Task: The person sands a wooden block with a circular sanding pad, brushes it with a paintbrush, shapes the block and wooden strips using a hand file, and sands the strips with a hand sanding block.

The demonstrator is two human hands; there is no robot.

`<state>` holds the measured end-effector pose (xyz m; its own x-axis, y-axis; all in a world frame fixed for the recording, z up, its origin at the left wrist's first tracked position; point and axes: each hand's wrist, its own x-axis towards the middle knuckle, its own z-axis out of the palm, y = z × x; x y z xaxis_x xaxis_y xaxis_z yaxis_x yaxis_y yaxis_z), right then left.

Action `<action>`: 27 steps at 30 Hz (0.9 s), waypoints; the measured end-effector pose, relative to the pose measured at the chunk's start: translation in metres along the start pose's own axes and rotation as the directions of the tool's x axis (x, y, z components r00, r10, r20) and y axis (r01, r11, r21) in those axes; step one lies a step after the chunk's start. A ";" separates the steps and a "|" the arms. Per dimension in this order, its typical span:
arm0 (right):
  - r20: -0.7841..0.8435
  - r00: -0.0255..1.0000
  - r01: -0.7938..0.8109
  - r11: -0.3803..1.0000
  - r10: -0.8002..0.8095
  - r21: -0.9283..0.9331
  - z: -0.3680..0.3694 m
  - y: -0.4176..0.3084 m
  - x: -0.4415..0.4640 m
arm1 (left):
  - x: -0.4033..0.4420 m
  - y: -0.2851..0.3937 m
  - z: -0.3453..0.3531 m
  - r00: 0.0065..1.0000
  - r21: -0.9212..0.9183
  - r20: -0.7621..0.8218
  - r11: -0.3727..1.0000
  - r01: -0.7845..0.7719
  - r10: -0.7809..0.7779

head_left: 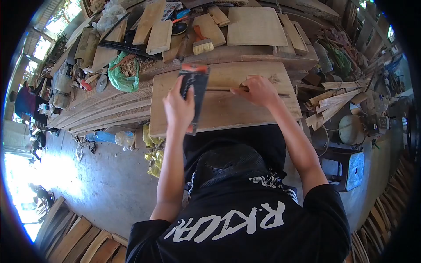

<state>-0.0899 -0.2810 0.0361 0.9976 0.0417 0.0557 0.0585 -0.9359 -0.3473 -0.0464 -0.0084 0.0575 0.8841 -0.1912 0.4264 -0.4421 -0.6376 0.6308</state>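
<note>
My left hand (179,105) is closed around a long, flat dark packet with orange ends (200,90), held upright over the left part of a wide wooden board (228,111). What is inside the packet, if anything, I cannot make out. My right hand (261,91) is closed, its fingertips pinching a thin brown rod (219,89) that runs crosswise just over the board. Part of the rod is hidden under the hand, so its kind is unclear. The board lies in front of my body.
Behind the board, a paintbrush (202,41), a square wooden panel (255,27) and several wood pieces lie on stacked planks (114,105). A green bag of shavings (125,74) sits to the left. Wood offcuts (337,101) and a stool (346,168) stand at right.
</note>
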 end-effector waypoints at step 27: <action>-0.188 0.972 -0.031 0.877 0.138 0.479 0.008 0.026 0.026 | -0.007 0.040 0.090 0.993 -0.182 -0.047 0.977 -0.111 0.104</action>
<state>-0.0620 -0.3016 0.0211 0.9711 -0.1539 0.1826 0.0381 -0.6547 -0.7549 -0.0571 -0.1001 0.0210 0.8250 -0.2211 0.5200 -0.5578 -0.4662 0.6867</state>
